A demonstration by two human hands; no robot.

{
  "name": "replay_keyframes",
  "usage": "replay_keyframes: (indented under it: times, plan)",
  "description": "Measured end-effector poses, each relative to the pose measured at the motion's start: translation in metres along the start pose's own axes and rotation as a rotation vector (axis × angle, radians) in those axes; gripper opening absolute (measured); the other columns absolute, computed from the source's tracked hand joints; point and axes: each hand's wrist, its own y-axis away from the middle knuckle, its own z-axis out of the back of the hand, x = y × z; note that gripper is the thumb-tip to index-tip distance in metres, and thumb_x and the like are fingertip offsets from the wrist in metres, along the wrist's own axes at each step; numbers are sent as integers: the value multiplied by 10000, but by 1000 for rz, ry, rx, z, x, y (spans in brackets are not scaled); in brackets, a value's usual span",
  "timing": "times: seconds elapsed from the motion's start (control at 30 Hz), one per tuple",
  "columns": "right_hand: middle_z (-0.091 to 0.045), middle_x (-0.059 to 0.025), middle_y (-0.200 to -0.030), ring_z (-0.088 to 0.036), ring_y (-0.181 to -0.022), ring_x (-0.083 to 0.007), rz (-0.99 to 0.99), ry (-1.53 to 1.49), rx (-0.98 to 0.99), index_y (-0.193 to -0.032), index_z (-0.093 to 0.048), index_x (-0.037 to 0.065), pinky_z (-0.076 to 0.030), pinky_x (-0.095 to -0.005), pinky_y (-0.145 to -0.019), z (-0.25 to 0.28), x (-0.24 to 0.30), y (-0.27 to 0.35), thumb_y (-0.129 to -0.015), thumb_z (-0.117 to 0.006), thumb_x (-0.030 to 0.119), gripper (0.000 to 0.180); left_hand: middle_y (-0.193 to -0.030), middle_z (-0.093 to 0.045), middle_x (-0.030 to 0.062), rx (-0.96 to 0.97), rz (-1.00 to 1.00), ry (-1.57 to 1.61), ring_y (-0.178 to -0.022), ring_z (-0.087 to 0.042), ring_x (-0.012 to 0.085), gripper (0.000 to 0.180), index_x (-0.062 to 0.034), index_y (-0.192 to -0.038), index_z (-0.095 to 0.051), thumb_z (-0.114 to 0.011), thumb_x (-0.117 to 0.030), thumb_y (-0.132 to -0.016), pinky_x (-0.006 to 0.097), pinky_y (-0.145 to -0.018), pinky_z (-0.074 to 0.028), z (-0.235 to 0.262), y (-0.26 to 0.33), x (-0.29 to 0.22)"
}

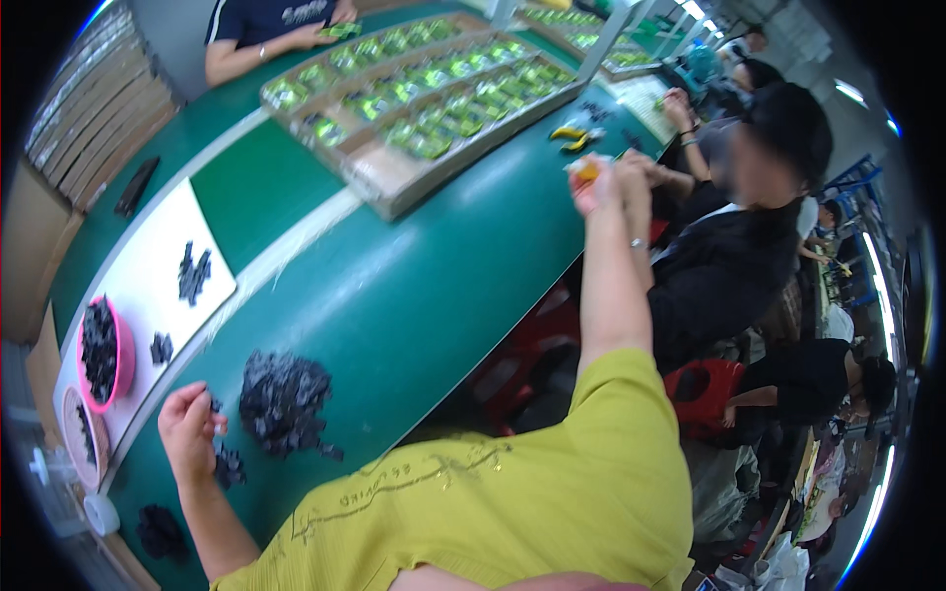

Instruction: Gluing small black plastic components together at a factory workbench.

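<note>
My left hand (189, 428) is closed with its fingertips pinched, just left of a heap of small black pieces (284, 404) on the green table. What it pinches is too small to make out. A few loose black pieces (229, 465) lie by its wrist. My right arm reaches far out to the right side of the table, next to a co-worker in black. At its end my right hand (596, 192) is closed around a small orange-and-white thing (588, 169), whose kind I cannot tell. The co-worker's hand (645, 167) is close beside it.
A pink bowl (125, 360) of black pieces and a paler basket (74, 419) stand at the left, by a white board (212, 241). A large cardboard tray (394, 202) holds rows of green packs. Yellow-handled pliers (570, 136) lie past my right hand. Another person works across the table.
</note>
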Motion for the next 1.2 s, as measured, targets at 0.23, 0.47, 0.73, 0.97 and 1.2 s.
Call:
replay_keyframes:
  times: [0.23, 0.47, 0.73, 0.97, 1.2]
  plan:
    - [-622, -105, -820, -631, -668, -187, -213, 23, 175, -962, -563, 57, -530, -249, -499, -40, -38, 110, -883, -581, 227, 188, -689, -568, 61, 72, 16, 53, -481, -579, 134, 142, 50, -958, -564, -594, -13, -835, 220, -413, -464, -12, -4, -4]
    - [-617, -102, -841, -630, -672, -176, -282, 101, 154, -978, -548, 76, -520, -236, -472, -39, -47, 149, -871, -591, 252, 210, -667, -562, 58, 136, -31, 82, -479, -578, 144, 146, 51, -948, -564, -598, -18, -825, 224, -417, -464, 1, 6, -8]
    - [-561, -36, -811, -597, -656, -170, 54, 188, 72, -933, -541, 114, -518, -248, -527, -37, 64, 62, -867, -606, 291, 200, -634, -525, 39, 128, -39, 133, -443, -495, 115, 135, 50, -934, -571, -576, -25, -822, 256, -437, -464, 22, 8, -8]
    - [-614, -128, -880, -621, -704, -191, -113, 164, 497, -1122, -528, 28, -548, -274, -561, -88, 21, 116, -916, -541, 220, 282, -719, -568, 13, 267, -87, 30, -524, -486, 87, 116, -13, -868, -623, -596, -123, -844, 247, -489, -396, 31, -40, 7]
    - [-638, -133, -915, -627, -686, -169, -407, 225, 610, -1175, -522, 27, -520, -250, -559, -170, -134, 197, -898, -562, 217, 338, -776, -631, 76, -273, -252, -292, -614, -624, 124, 167, 33, -945, -618, -613, -95, -839, 246, -525, -487, 57, -90, 12]
